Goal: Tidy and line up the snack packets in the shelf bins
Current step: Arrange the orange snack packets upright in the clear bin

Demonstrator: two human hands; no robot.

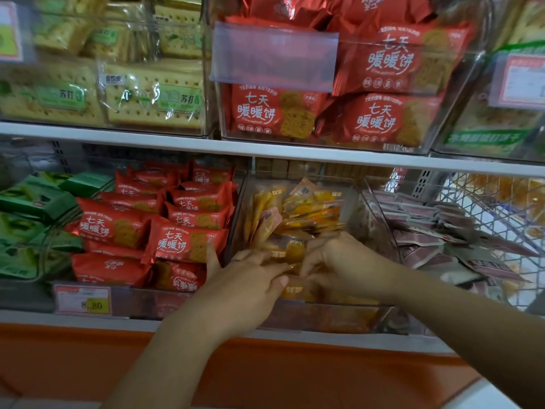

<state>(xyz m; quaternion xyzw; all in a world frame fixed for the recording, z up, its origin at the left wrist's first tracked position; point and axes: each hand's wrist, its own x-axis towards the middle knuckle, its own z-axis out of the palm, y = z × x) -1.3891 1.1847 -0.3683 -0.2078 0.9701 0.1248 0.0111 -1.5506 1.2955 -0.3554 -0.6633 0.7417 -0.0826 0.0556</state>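
Note:
Both my hands reach into a clear plastic bin [374, 199] on the lower shelf, which holds several small orange-yellow snack packets [312, 211] lying at mixed angles. My left hand [244, 287] lies over the packets at the bin's front, fingers stretched out and thumb up beside the bin's left wall. My right hand [339, 261] has its fingers curled down round orange packets [290, 252] near the front middle. The packets under both hands are partly hidden.
Left of this bin lie red biscuit packets [185, 243] and green packets [32, 231]. To the right sits a bin of maroon sachets [427, 240], then a wire basket [501, 202]. The upper shelf holds bins of soda crackers [153, 98] and red packets [377, 116]. A price tag [84, 299] hangs at the shelf front.

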